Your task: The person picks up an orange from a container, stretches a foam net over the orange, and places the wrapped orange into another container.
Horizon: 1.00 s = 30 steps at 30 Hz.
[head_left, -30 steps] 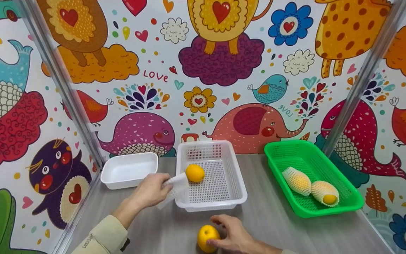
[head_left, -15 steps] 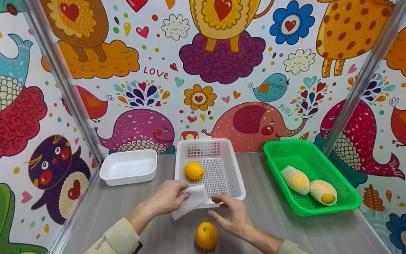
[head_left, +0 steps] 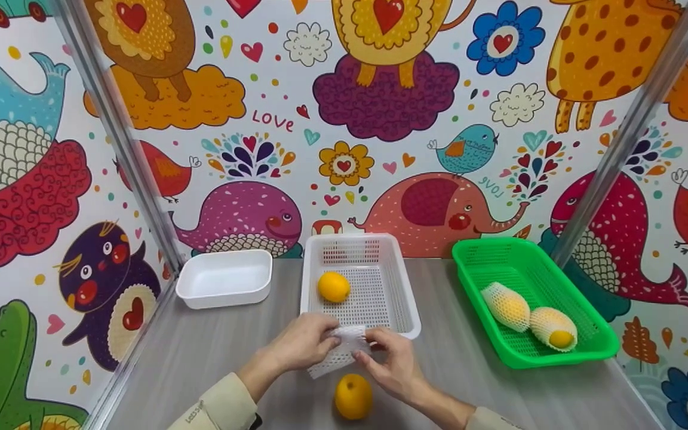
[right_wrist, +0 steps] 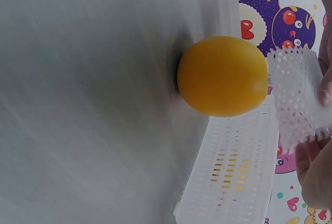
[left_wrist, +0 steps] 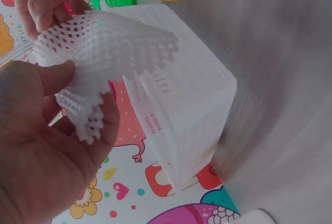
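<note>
My left hand (head_left: 299,347) pinches a white foam fruit net (head_left: 351,339) between thumb and fingers, over the front edge of the white basket. At the net's other edge, my right hand (head_left: 396,365) pinches it with thumb and fingertips. In the left wrist view the foam net (left_wrist: 98,42) looks flattened and partly folded, its mesh cells showing. A bare orange (head_left: 353,396) stands on the table just below the net, touched by neither hand. Another orange (head_left: 334,287) lies inside the white basket (head_left: 412,310), toward its left side.
On the right stands a green basket (head_left: 604,349) holding two net-wrapped fruits (head_left: 553,329). A shallow white tray (head_left: 224,280) sits at the back left. Printed wall panels (head_left: 344,119) close off the back and both sides of the grey table (head_left: 200,346).
My left hand has carried the foam net rightward to above the orange. My right hand has left the orange on the table, moved up and taken the net's right edge.
</note>
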Available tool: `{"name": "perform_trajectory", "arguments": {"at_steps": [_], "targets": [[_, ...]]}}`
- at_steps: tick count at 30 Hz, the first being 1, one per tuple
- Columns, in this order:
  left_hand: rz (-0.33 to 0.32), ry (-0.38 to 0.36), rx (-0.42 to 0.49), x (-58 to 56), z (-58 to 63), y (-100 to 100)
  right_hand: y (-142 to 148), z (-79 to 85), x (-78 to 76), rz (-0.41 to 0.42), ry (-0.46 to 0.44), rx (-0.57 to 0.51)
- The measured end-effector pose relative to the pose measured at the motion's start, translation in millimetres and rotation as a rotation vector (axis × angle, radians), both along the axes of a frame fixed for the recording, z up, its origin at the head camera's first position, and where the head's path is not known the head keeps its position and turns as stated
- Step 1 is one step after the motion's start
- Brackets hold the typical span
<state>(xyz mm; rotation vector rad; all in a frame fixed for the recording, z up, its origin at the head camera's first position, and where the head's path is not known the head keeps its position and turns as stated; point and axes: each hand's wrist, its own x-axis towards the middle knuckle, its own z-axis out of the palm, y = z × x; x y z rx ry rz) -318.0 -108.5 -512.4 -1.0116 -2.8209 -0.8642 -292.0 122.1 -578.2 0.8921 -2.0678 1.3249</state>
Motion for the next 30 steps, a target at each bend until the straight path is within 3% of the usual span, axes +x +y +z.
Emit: {"name": "perform_trajectory", "arguments": {"at_steps": [5,9,12,21,24,30], "targets": [[-0.004,-0.021,0.017,1.8,-2.9,5,-2,-2.0,-1.4,-0.025,-0.126,-0.052],[0.000,-0.075,0.102,3.0,-5.6,6,0,1.0,-0.7,-0.036,-0.206,-0.079],[0.010,-0.176,0.219,4.2,-8.4,5,3,5.4,1.5,-0.031,-0.268,-0.117],[0.026,-0.576,0.648,9.6,-16.7,7,8,13.1,3.5,-0.055,-0.391,-0.237],[0.050,-0.656,0.745,11.0,-18.1,11,7,16.5,1.5,-0.013,-0.466,-0.319],[0.017,-0.733,0.846,15.8,-24.4,26,5,24.1,-2.1,0.151,-0.646,-0.471]]}}
